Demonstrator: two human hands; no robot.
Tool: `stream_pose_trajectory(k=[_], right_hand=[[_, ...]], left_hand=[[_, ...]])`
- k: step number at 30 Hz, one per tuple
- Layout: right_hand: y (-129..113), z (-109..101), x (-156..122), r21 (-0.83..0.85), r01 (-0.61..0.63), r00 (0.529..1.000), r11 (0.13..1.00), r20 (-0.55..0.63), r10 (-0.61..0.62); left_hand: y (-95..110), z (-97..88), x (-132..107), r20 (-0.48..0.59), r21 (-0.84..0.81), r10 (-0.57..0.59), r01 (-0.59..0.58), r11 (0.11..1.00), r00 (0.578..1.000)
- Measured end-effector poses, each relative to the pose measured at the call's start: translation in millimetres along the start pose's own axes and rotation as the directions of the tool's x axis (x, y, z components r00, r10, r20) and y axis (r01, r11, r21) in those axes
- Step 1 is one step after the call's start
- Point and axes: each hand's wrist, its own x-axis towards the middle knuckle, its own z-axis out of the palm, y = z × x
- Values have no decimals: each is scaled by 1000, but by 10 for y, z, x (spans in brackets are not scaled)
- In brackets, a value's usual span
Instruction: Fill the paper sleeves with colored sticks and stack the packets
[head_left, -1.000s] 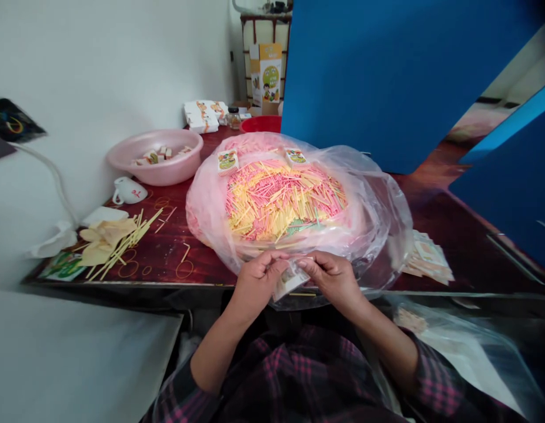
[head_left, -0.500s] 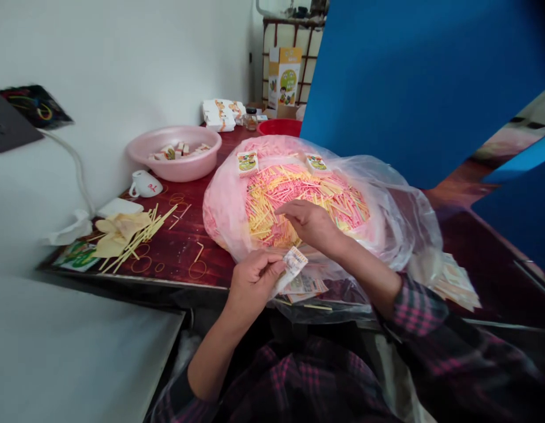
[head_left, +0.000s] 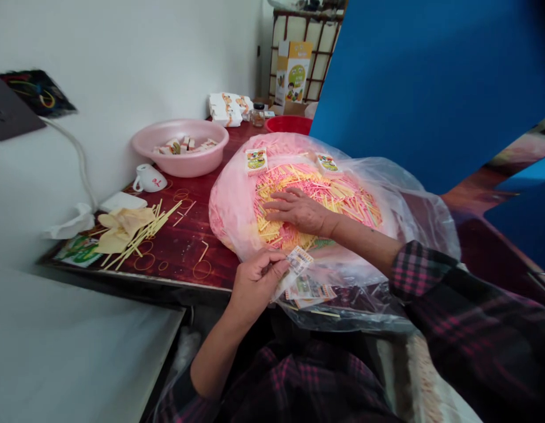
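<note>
My left hand (head_left: 258, 281) pinches a small printed plastic packet (head_left: 300, 261) at the table's front edge. Fingers spread, my right hand (head_left: 298, 211) lies palm down on a heap of thin pink and yellow sticks (head_left: 281, 176). The heap fills a large clear plastic bag (head_left: 228, 202) with its mouth spread wide. Two filled packets, one on the left (head_left: 257, 161) and one on the right (head_left: 328, 165), rest at the far side of the heap. More flat printed packets (head_left: 310, 289) lie just below my left hand's packet. Whatever is under my right palm is hidden.
Left of the bag stand a pink basin (head_left: 179, 167) with filled packets and a white mug (head_left: 149, 178). Loose yellow sticks (head_left: 144, 238) and rubber bands (head_left: 201, 269) lie nearer. Behind are a red basin (head_left: 288, 124) and a blue panel (head_left: 413, 88).
My right hand has come down onto the sticks and its fingers have spread. My left hand keeps hold of the packet. The view has shifted slightly.
</note>
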Motion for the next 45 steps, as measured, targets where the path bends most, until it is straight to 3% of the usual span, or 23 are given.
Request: stream_pose_trajectory(k=[5, 12, 21, 23, 27, 31, 34, 38, 40, 43, 45], right_hand=[[94, 71, 54, 13, 46, 999, 999, -5, -46], [98, 147, 47, 75, 22, 998, 997, -66, -17], [-29, 227, 73, 113, -187, 974, 976, -107, 199], [-37, 199, 58, 154, -298, 938, 942, -133, 319], [-45, 111, -5, 281, -511, 824, 812, -108, 556], [-34, 36, -53, 322, -624, 740, 712, -52, 671], [-45, -20, -93, 420, -619, 695, 664, -100, 712], [-152, -43, -191, 601, -464, 637, 651, -284, 717], [-222, 14, -253, 594, -443, 661, 672, -290, 692], [-274, 141, -337, 442, -511, 746, 737, -198, 636], [-260, 174, -374, 383, -523, 756, 762, -205, 622]], left_hand=[[-28, 22, 33, -15, -13, -21, 21, 1000, 1000], [-109, 42, 79, -39, -8, -30, 29, 1000, 999], [-134, 35, 96, -33, 43, -5, 7, 999, 999], [-121, 38, 95, -33, 41, -9, 10, 999, 999], [-97, 60, 92, -30, 12, -39, 40, 999, 999], [-98, 86, 83, -57, -44, -65, 63, 997, 996], [-98, 90, 78, -83, -70, -80, 74, 995, 993], [-66, 92, 94, -151, -110, -19, 2, 994, 988], [-49, 109, 110, -177, -175, -3, -29, 984, 984], [-45, 156, 127, -203, -284, -23, -37, 958, 979], [-54, 192, 132, -204, -348, -51, -24, 937, 978]])
